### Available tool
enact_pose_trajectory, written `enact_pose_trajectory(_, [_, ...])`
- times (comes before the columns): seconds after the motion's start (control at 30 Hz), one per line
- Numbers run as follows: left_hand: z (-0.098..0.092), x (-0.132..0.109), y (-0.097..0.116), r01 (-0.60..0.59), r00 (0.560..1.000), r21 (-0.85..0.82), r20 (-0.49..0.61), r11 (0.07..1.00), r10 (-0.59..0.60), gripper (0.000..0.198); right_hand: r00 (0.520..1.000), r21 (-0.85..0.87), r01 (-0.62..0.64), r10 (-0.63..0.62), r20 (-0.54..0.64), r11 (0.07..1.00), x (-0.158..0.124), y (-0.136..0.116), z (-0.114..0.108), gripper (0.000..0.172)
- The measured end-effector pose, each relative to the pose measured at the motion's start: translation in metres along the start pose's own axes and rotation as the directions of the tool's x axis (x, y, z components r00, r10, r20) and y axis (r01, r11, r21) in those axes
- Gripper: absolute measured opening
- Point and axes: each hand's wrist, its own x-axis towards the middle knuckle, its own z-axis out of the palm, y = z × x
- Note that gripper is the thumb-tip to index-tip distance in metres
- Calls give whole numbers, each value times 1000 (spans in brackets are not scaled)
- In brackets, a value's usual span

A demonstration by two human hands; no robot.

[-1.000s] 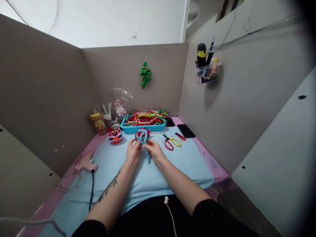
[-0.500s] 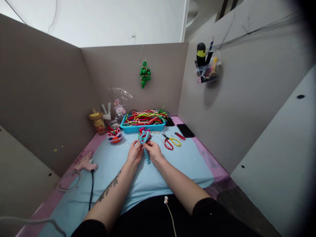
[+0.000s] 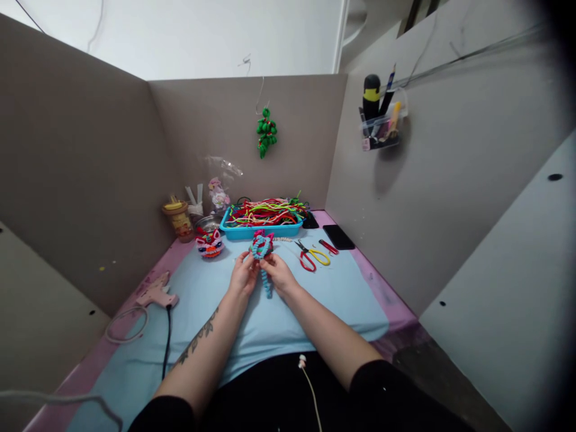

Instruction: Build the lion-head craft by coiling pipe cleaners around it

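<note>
Between my hands is a small braided cord piece [image 3: 262, 245] in light blue with pink-red parts at its top. A blue knotted tail [image 3: 267, 285] hangs down from it toward me. My left hand [image 3: 243, 273] pinches its left lower side, fingers closed. On the other side my right hand [image 3: 278, 273] grips the lower right, thumb and fingers pressed together near the root of the tail. The fingertips partly hide the lower part of the piece. A pale beaded-looking strand [image 3: 282, 239] lies just beyond, to the right.
A blue tray [image 3: 243, 233] of colourful cords stands behind. Red-and-yellow scissors [image 3: 314, 258], a red cutter [image 3: 329, 246] and a phone [image 3: 339, 237] lie right. Left are a lion-head cord figure [image 3: 209, 245], a lidded cup [image 3: 179, 222] and a pink glue gun [image 3: 157, 293].
The blue cord at the front of the piece has shifted slightly, and its tail hangs a little straighter. Both hands keep their hold. The camera view has moved slightly.
</note>
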Motion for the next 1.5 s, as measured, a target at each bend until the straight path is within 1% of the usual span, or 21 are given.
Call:
enact_pose_trajectory(0.07, [-2,3,5,-27,999,-1,-32,1000,27,28,990,-15,-107,107,91,994,-6,-3,1,45])
enact_pose_trajectory(0.13, [-5,5,9,-47,997,5,-60,999,48,27,965,-64,-189,198,174,980,-12,-6,0,51])
enact_pose_trajectory(0.17, [-6,7,11,-58,996,5,-66,998,58,27,954,-88,-206,220,204,975,-14,-6,0,52])
enact_pose_trajectory(0.23, [-9,9,13,-74,996,6,-47,997,74,26,951,-117,-189,211,226,975,-16,-7,0,50])
enact_pose_trajectory(0.3, [-11,11,15,-70,998,11,-7,997,70,23,970,-121,-128,149,190,984,-15,-8,-1,43])
enact_pose_trajectory(0.37, [-13,14,17,-55,998,20,23,998,55,18,992,-128,-43,57,114,991,-13,-9,-3,35])
enact_pose_trajectory(0.47, [-15,16,21,-35,999,42,39,999,33,13,997,-161,75,-73,21,984,-8,-14,-9,23])
enact_pose_trajectory(0.53, [-15,15,23,-25,997,60,79,998,20,15,991,-165,125,-129,-17,978,-6,-16,-13,20])
enact_pose_trajectory(0.63, [-13,12,24,-30,985,92,174,995,13,24,986,-158,144,-155,-62,977,-3,-17,-18,21])
enact_pose_trajectory(0.7, [-12,9,23,-54,977,115,210,992,29,33,983,-222,154,-173,-69,963,-3,-18,-20,23])
enact_pose_trajectory(0.77, [-10,7,22,-94,975,136,213,986,63,42,967,-372,203,-245,-68,905,-4,-21,-20,23])
enact_pose_trajectory(0.87, [-7,5,19,-157,973,165,194,974,124,48,918,-599,306,-395,-19,740,-8,-23,-18,19])
enact_pose_trajectory(0.93, [-5,3,16,-188,969,182,193,965,153,49,897,-652,362,-440,48,666,-9,-22,-16,17])
enact_pose_trajectory(0.97, [-4,2,15,-200,967,190,198,961,162,49,895,-653,377,-440,74,657,-10,-20,-15,16])
enact_pose_trajectory(1.0, [-3,2,13,-210,964,198,206,957,169,50,899,-643,378,-431,82,666,-9,-18,-13,15])
enact_pose_trajectory(1.07, [-2,0,10,-229,957,209,227,951,180,51,929,-588,335,-364,74,736,-8,-14,-10,14])
enact_pose_trajectory(1.17, [-1,-1,7,-260,949,225,238,939,206,51,982,-412,188,-166,90,892,-4,-8,-6,19])
enact_pose_trajectory(1.27, [0,-2,5,-275,946,247,240,929,216,50,993,-261,54,-25,111,964,-1,-6,-5,26])
enact_pose_trajectory(1.33, [0,-1,5,-272,946,254,248,928,210,49,996,-209,28,-10,87,977,0,-6,-5,27])
enact_pose_trajectory(1.4, [-1,-1,5,-270,946,264,251,926,204,49,997,-216,62,-49,68,974,0,-6,-6,24])
enact_pose_trajectory(1.5, [-2,0,4,-285,946,292,242,913,218,50,985,-374,171,-165,49,912,-1,-5,-9,16])
